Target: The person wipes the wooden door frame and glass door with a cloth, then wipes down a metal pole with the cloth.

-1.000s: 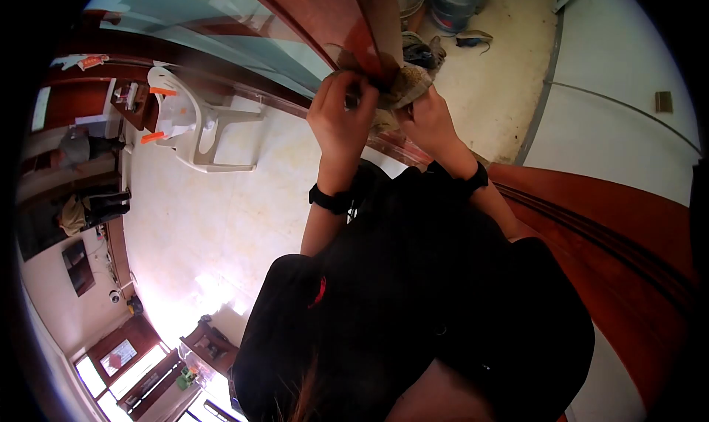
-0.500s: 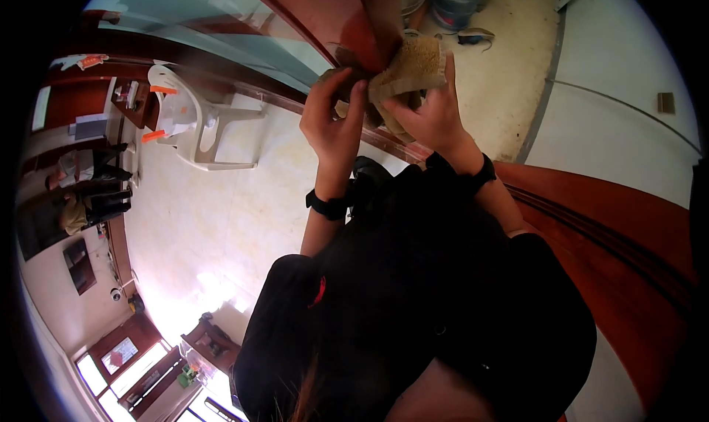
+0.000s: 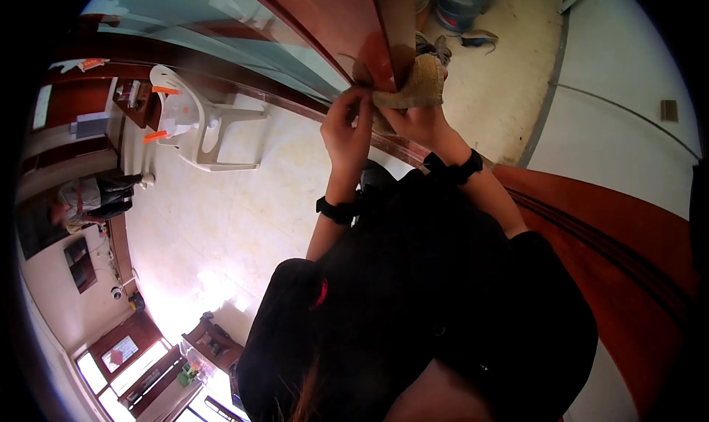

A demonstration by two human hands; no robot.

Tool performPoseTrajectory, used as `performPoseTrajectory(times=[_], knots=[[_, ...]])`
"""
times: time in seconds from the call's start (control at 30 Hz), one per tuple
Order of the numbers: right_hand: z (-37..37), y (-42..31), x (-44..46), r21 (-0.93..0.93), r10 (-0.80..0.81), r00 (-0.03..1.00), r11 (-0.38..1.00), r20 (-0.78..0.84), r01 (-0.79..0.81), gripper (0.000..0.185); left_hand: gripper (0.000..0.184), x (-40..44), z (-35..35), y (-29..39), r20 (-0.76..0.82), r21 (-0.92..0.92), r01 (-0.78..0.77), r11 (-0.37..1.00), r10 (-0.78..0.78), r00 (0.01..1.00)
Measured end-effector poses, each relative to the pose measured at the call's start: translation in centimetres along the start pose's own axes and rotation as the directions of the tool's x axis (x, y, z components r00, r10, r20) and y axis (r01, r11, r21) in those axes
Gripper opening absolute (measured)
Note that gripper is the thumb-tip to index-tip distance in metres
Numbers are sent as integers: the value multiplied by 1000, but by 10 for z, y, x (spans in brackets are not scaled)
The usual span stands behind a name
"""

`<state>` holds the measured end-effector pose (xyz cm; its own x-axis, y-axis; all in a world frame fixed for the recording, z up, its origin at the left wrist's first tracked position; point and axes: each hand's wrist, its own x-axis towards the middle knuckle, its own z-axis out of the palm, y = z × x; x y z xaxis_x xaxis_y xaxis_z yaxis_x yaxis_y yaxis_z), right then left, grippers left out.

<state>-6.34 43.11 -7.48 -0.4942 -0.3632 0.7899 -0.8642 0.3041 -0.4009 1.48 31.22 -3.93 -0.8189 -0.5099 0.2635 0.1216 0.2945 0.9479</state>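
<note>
A tan, rough-textured cloth (image 3: 422, 84) is bunched against the lower end of a reddish-brown wooden post (image 3: 373, 42). My right hand (image 3: 421, 123) grips the cloth from below, its fingers partly hidden under it. Just to the left, my left hand (image 3: 347, 127) has its fingers curled at the post's edge, beside the cloth's left end. Whatever lies between the left fingers is too dark and small to make out. Black bands circle both wrists.
A white plastic chair (image 3: 210, 130) stands at the left. Two people (image 3: 92, 200) are by the far left wall. Beyond the post are a blue water jug (image 3: 459, 5) and a shoe (image 3: 478, 37). A red-brown wooden panel (image 3: 591, 222) runs along the right.
The cloth has folded down toward the post and turned, with my right hand lower beneath it. My left hand has shifted slightly right. The people at the far left have moved closer together.
</note>
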Motion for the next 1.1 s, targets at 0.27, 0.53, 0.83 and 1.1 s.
performPoseTrajectory(times=[0.27,0.53,0.83,1.1], knots=[[-2,5,-20,274,458,770,749,444,-603,30,14,-13,9,-27,-5,52,46,998,-46,999],[7,21,-35,191,221,966,951,137,-244,37,14,-18,11,-30,-15,175,-77,981,81,997],[20,26,-70,241,409,846,832,342,-500,38,17,-29,19,-64,-4,183,154,971,-156,988],[37,40,-98,124,440,831,855,341,-503,40,24,-34,20,-96,67,250,116,961,-137,988]])
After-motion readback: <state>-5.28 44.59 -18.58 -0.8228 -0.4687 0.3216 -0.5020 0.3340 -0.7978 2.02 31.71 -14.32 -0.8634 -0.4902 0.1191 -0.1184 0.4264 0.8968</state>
